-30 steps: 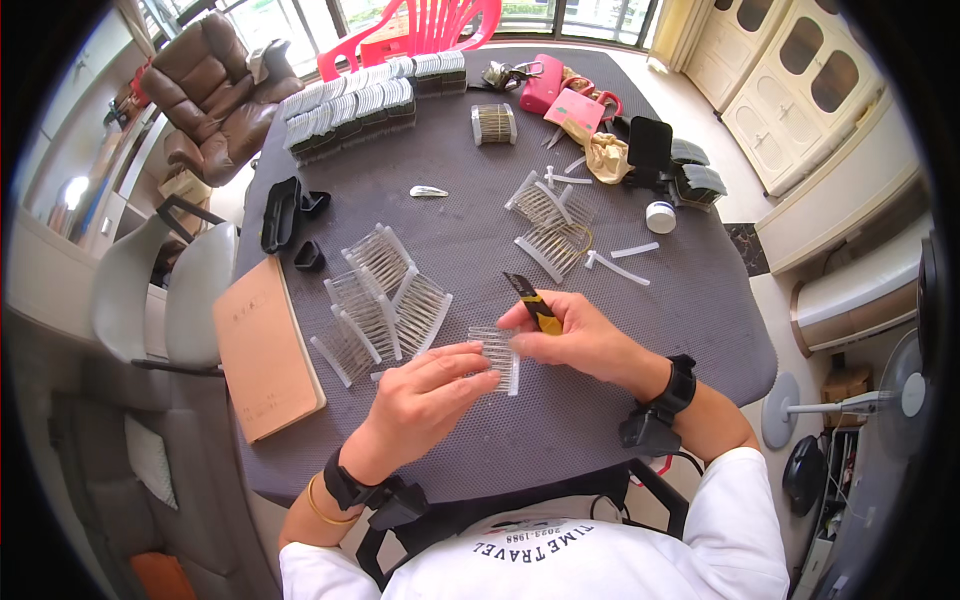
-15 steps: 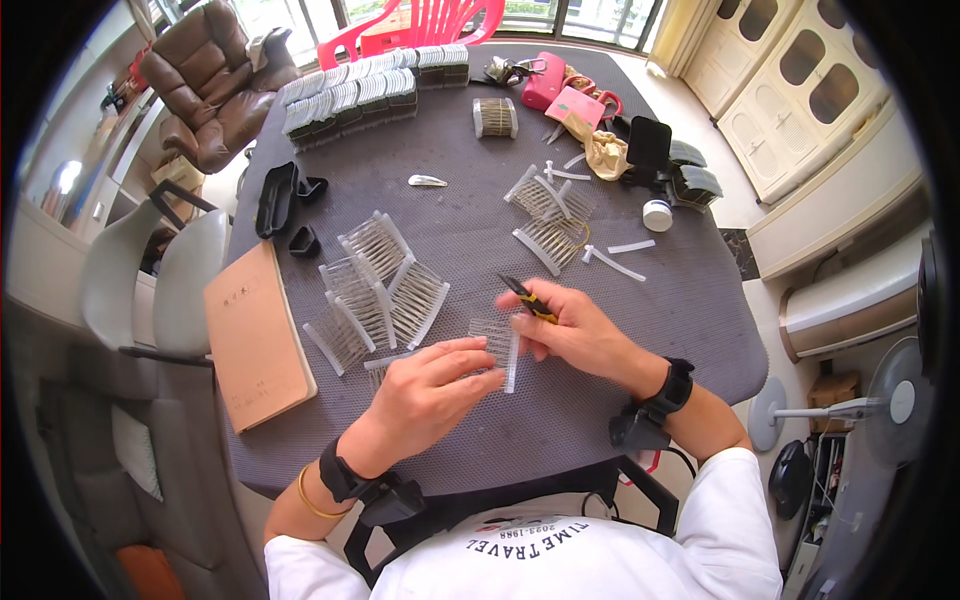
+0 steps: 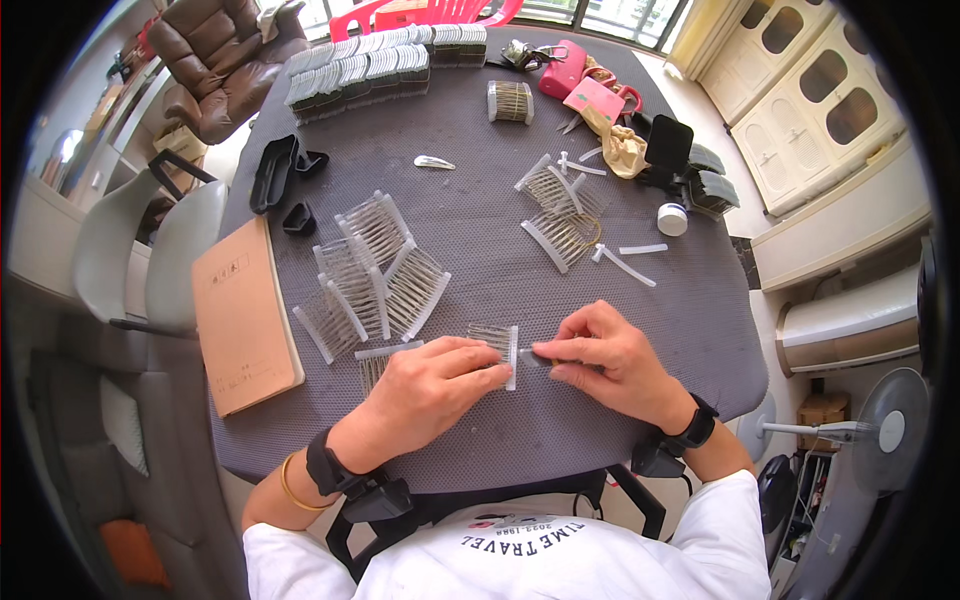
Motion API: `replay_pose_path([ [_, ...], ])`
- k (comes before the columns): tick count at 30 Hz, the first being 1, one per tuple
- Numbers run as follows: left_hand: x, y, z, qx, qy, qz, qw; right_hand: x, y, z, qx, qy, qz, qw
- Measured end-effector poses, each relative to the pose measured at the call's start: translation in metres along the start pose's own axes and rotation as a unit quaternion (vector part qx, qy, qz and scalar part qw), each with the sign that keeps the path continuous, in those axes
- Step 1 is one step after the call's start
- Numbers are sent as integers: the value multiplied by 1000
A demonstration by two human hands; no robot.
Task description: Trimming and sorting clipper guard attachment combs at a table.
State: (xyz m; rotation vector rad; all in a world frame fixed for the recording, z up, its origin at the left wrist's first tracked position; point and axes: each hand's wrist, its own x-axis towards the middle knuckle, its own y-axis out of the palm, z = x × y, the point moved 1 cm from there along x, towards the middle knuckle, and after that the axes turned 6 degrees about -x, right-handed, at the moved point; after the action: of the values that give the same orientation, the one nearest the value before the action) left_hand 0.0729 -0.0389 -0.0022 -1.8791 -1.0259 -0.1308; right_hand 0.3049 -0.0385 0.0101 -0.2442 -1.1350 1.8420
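In front of me, my left hand [image 3: 432,385] is closed on a bundle of thin metal wire pieces [image 3: 490,340] with a white plastic strip along its edge. My right hand [image 3: 610,362] pinches small black-and-yellow pliers [image 3: 544,360]; the fingers hide most of them, and their tip points at the strip. Under the left fingers another such bundle [image 3: 375,368] lies partly covered. Several more bundles [image 3: 378,270] overlap beyond the left hand. A smaller group of bundles [image 3: 560,215] lies farther right, with loose white strips [image 3: 625,268] beside it.
A tan notebook [image 3: 245,320] lies at the left table edge, near black trays [image 3: 275,175]. Stacked packs [image 3: 360,80] stand at the back left. A wire roll [image 3: 510,102], pink case [image 3: 563,70], scissors [image 3: 628,98] and white jar [image 3: 672,219] occupy the far right. A hair clip [image 3: 434,162] lies mid-table.
My right hand has moved slightly right and turned, so the pliers no longer point up and away but toward the strip. My left hand keeps its hold on the bundle.
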Motion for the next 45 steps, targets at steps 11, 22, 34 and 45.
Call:
replay_pose_path([
  [11, 0, 0, 0, -1, -2, -3, 1000, 3, 7, 1, -55, -3, -18, 998],
  [22, -1, 0, -1, 10, -4, 16, 1000, 5, 12, -2, -114, -29, -44, 992],
  [34, -3, 1, -1, 19, -7, 17, 1000, 5, 12, 3, -86, -17, -9, 996],
  [45, -4, 1, 1, 17, -1, 14, 1000, 6, 15, 0, -134, -37, -60, 988],
])
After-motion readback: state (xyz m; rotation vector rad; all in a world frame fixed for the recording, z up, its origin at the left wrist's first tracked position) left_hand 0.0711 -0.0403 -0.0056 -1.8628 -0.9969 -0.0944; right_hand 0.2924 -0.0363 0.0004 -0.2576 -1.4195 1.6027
